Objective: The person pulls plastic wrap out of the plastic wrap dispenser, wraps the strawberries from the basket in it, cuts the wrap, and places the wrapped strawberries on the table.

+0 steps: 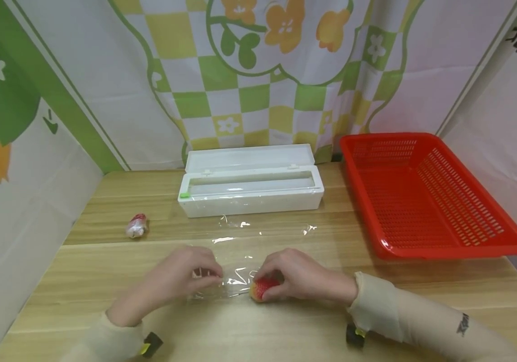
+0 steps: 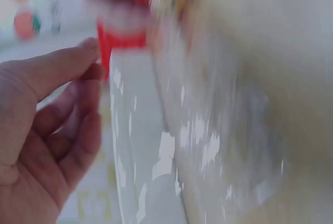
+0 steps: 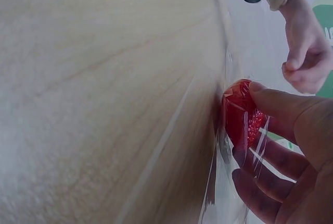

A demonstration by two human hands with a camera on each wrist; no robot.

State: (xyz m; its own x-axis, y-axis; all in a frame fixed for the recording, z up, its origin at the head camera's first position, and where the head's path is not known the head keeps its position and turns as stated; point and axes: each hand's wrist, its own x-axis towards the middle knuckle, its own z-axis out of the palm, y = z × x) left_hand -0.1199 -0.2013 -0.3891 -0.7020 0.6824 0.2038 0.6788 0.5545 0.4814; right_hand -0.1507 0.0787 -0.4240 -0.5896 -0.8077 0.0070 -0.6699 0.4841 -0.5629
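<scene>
My right hand [image 1: 296, 276] grips a red strawberry [image 3: 242, 117] between thumb and fingers, low over the table. Clear plastic film [image 1: 237, 276] lies around the strawberry and stretches back towards a white film dispenser box [image 1: 253, 201]. To the left, my left hand [image 1: 190, 271] has its thumb and forefinger pinched together at the film's near left edge; the film itself is hard to make out between the tips. In the left wrist view the left hand [image 2: 57, 114] shows curled fingers beside the shiny, blurred film [image 2: 208, 146].
The dispenser's lid [image 1: 249, 158] stands up at the back. A red plastic basket [image 1: 371, 221] sits at the right. On the left of the wooden table [image 1: 104, 281] lies a small red and whitish film-wrapped piece [image 1: 137, 226]. Printed curtains [image 1: 258, 100] enclose the table.
</scene>
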